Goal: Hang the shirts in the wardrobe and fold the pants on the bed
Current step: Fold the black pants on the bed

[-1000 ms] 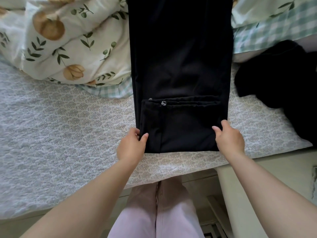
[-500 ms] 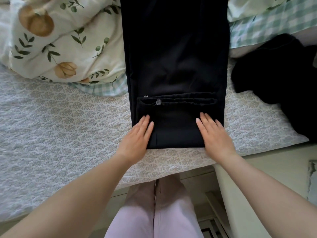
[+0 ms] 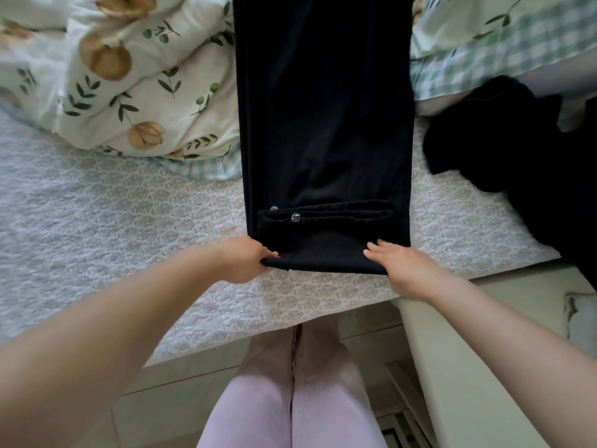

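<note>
white bumpy cover with a leafy pattern lies over the bed [image 3: 113, 227], and we look down on it from above. long black pants [image 3: 323, 124] lie flat on the bed and run from the near edge up past the top of the view. the near end of the pants is folded over on itself, so a short flap lies on top. 2 small shiny studs [image 3: 295, 216] sit at the far edge of that flap.

the left hand [image 3: 245, 261] is at the near left corner of the fold. its grip is tight on the cloth, with the thumb on top and the fingers curled round the edge, and that corner is lifted a little off the bed. the right hand [image 3: 403, 270] is at the near right corner. its fingers [image 3: 378, 248] lie on top of the cloth, but it is blurry, so i cannot tell if its grip holds the edge or just rests there.

a puffy quilt with flowers and leaves [image 3: 145, 76] is just left of the pants. a green and white checked cloth [image 3: 484, 56] is at the top right. a heap of dark cloth [image 3: 523, 150] lies on the bed to the right, apart from the pants. pale pink legs [image 3: 290, 409] stand below the bed edge.
</note>
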Action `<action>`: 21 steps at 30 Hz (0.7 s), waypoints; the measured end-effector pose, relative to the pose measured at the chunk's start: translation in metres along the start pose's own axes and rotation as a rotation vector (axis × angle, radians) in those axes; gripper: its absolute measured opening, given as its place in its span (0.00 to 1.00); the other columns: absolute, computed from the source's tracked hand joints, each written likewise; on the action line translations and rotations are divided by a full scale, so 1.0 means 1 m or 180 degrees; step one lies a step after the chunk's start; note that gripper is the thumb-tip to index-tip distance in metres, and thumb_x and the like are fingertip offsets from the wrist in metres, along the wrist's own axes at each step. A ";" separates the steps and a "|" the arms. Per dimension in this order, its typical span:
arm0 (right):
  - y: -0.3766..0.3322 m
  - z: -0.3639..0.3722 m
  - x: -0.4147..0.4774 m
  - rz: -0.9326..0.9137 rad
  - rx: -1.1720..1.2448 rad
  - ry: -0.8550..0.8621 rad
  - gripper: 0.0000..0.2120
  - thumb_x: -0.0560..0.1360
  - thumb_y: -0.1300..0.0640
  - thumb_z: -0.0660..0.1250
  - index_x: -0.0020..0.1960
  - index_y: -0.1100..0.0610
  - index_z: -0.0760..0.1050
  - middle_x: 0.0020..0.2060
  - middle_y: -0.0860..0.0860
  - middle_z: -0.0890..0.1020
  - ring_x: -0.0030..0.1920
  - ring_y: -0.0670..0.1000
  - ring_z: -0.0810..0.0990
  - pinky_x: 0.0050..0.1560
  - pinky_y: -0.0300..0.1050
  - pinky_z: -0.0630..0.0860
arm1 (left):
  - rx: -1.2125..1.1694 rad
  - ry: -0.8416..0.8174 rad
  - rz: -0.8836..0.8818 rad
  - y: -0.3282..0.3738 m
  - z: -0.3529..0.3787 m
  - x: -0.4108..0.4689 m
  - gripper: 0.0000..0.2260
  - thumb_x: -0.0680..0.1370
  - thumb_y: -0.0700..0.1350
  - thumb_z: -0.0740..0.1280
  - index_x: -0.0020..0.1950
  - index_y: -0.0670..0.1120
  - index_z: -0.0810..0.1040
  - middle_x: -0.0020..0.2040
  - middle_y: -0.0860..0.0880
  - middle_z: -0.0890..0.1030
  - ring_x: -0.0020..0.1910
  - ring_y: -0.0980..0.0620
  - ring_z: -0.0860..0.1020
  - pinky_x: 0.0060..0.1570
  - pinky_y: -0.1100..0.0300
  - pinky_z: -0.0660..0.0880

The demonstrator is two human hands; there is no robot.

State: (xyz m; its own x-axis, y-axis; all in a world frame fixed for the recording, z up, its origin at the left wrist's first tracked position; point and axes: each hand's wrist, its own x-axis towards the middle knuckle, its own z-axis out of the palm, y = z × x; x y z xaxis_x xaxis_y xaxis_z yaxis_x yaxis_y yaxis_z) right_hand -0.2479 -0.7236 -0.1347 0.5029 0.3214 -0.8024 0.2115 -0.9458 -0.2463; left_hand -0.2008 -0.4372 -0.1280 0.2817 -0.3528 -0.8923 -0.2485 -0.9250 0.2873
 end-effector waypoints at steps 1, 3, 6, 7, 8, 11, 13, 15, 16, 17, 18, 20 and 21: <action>-0.004 0.004 -0.007 0.0033 0.0060 -0.0199 0.33 0.74 0.71 0.52 0.76 0.52 0.55 0.76 0.48 0.54 0.76 0.48 0.52 0.72 0.45 0.56 | -0.0180 -0.0201 -0.0008 0.004 0.005 -0.004 0.14 0.82 0.49 0.58 0.66 0.54 0.74 0.54 0.53 0.79 0.51 0.52 0.76 0.47 0.62 0.68; -0.011 0.012 -0.022 0.0112 0.0185 -0.0595 0.32 0.74 0.69 0.52 0.76 0.51 0.57 0.75 0.49 0.59 0.74 0.50 0.57 0.72 0.44 0.57 | -0.0431 -0.0592 0.0007 0.010 0.021 -0.011 0.12 0.80 0.49 0.60 0.61 0.49 0.77 0.41 0.54 0.76 0.40 0.55 0.73 0.39 0.63 0.67; -0.026 0.020 -0.040 0.0162 0.0155 -0.1185 0.30 0.74 0.68 0.51 0.75 0.53 0.59 0.72 0.53 0.65 0.71 0.54 0.63 0.69 0.43 0.62 | -0.0651 -0.0983 -0.0086 0.016 0.052 -0.016 0.10 0.79 0.48 0.62 0.55 0.45 0.77 0.36 0.54 0.72 0.38 0.53 0.71 0.38 0.62 0.66; -0.031 0.022 -0.044 0.0196 0.0142 -0.1381 0.29 0.75 0.67 0.51 0.74 0.54 0.61 0.70 0.55 0.67 0.70 0.55 0.66 0.66 0.42 0.64 | -0.0667 -0.1075 -0.0122 0.017 0.060 -0.017 0.10 0.78 0.48 0.63 0.54 0.45 0.78 0.37 0.53 0.73 0.40 0.51 0.71 0.39 0.62 0.67; -0.035 0.025 -0.047 0.0213 0.0143 -0.1572 0.26 0.75 0.67 0.52 0.72 0.56 0.64 0.68 0.56 0.71 0.66 0.56 0.70 0.62 0.42 0.68 | -0.0654 -0.1191 -0.0159 0.018 0.067 -0.018 0.11 0.78 0.49 0.64 0.55 0.45 0.78 0.40 0.52 0.74 0.42 0.51 0.71 0.40 0.61 0.67; -0.050 0.026 -0.052 0.0137 0.0123 -0.2094 0.19 0.75 0.65 0.53 0.62 0.60 0.73 0.51 0.57 0.79 0.43 0.55 0.74 0.41 0.42 0.70 | -0.0903 -0.1634 -0.0394 0.015 0.081 -0.020 0.15 0.77 0.50 0.65 0.62 0.46 0.75 0.53 0.48 0.75 0.52 0.49 0.74 0.50 0.59 0.72; -0.055 0.021 -0.051 0.0098 -0.0020 -0.2257 0.17 0.75 0.64 0.53 0.61 0.61 0.74 0.41 0.54 0.76 0.37 0.54 0.74 0.34 0.42 0.68 | -0.1308 -0.1733 -0.0563 0.011 0.084 -0.021 0.17 0.78 0.47 0.66 0.66 0.45 0.73 0.62 0.47 0.73 0.62 0.47 0.72 0.54 0.60 0.74; -0.055 0.009 -0.047 0.0120 -0.0035 -0.2194 0.17 0.75 0.63 0.55 0.60 0.60 0.74 0.46 0.55 0.79 0.44 0.56 0.78 0.38 0.43 0.71 | -0.1610 -0.1665 -0.0595 0.005 0.077 -0.022 0.15 0.78 0.44 0.66 0.65 0.44 0.74 0.60 0.48 0.73 0.62 0.48 0.72 0.56 0.59 0.75; -0.050 0.001 -0.044 0.0165 0.0005 -0.2065 0.16 0.74 0.63 0.57 0.60 0.60 0.75 0.50 0.56 0.80 0.49 0.56 0.79 0.42 0.43 0.71 | -0.1766 -0.1616 -0.0582 0.001 0.070 -0.022 0.12 0.78 0.42 0.66 0.62 0.44 0.75 0.57 0.50 0.75 0.60 0.49 0.73 0.58 0.58 0.75; -0.044 -0.007 -0.042 0.0210 0.0090 -0.1908 0.15 0.74 0.62 0.60 0.58 0.59 0.76 0.49 0.55 0.80 0.49 0.55 0.78 0.42 0.41 0.70 | -0.1944 -0.1563 -0.0551 -0.003 0.061 -0.023 0.09 0.77 0.41 0.66 0.57 0.45 0.77 0.54 0.51 0.77 0.58 0.49 0.74 0.59 0.57 0.75; -0.036 -0.016 -0.039 0.0266 0.0241 -0.1761 0.13 0.73 0.61 0.62 0.56 0.57 0.78 0.45 0.53 0.79 0.46 0.53 0.77 0.41 0.39 0.69 | -0.2106 -0.1499 -0.0504 -0.006 0.050 -0.023 0.06 0.77 0.40 0.67 0.53 0.46 0.78 0.51 0.51 0.78 0.57 0.50 0.76 0.60 0.56 0.75; -0.018 -0.031 -0.033 0.0360 0.0708 -0.1466 0.06 0.71 0.59 0.67 0.47 0.53 0.80 0.37 0.48 0.78 0.40 0.48 0.76 0.37 0.38 0.70 | -0.2284 -0.1278 -0.0414 -0.013 0.026 -0.024 0.05 0.76 0.39 0.68 0.49 0.48 0.79 0.50 0.51 0.81 0.55 0.50 0.79 0.57 0.58 0.76; -0.011 -0.037 -0.031 0.0381 0.0962 -0.1272 0.02 0.71 0.58 0.69 0.42 0.51 0.79 0.34 0.46 0.78 0.38 0.46 0.77 0.35 0.36 0.71 | -0.2345 -0.1120 -0.0387 -0.016 0.014 -0.024 0.05 0.76 0.40 0.68 0.49 0.49 0.80 0.49 0.51 0.82 0.54 0.51 0.80 0.54 0.60 0.77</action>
State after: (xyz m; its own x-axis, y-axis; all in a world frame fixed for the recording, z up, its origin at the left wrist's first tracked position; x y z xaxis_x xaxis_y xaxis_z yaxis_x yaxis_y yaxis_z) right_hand -0.2347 -0.7217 -0.0865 0.1367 0.2232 -0.9651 -0.1094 -0.9649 -0.2386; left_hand -0.2168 -0.4120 -0.1166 -0.0697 -0.2927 -0.9536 0.4709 -0.8524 0.2272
